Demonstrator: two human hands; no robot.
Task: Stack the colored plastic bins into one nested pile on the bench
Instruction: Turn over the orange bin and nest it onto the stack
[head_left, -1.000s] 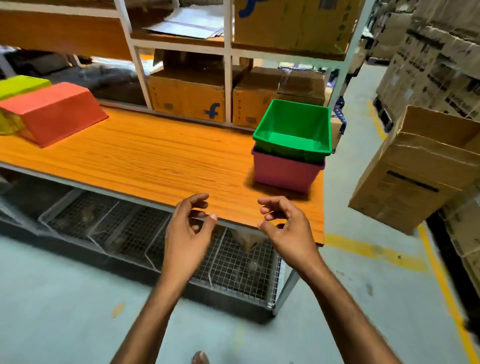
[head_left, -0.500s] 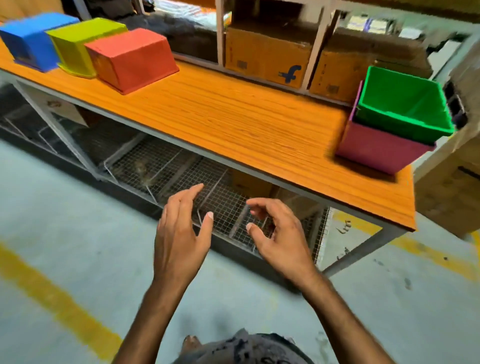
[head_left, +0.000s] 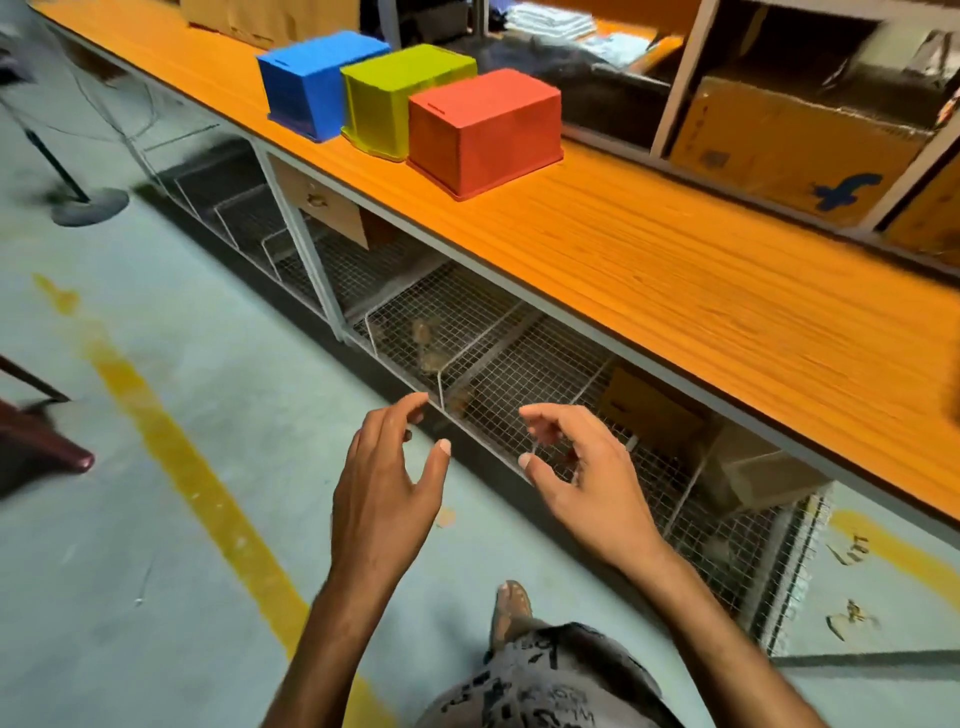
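Note:
Three bins stand upside down in a row on the orange wooden bench (head_left: 649, 260): a blue bin (head_left: 311, 83) farthest left, a lime-green bin (head_left: 395, 98) in the middle and a red bin (head_left: 483, 130) nearest me. They touch or nearly touch each other. My left hand (head_left: 387, 483) and my right hand (head_left: 587, 478) hang in front of me, below the bench's front edge, both empty with fingers spread and slightly curled. The green and pink nested bins are out of view.
Wire mesh baskets (head_left: 467, 343) sit under the bench. Cardboard boxes (head_left: 779, 140) fill the shelf behind it. A fan stand (head_left: 88, 205) and a dark chair leg (head_left: 47, 452) are on the floor at left, beside a yellow floor line (head_left: 208, 493).
My view has swung left along the bench: the green and pink nested bins have left the frame and the three upturned bins are now nearer. Both hands stay empty and open.

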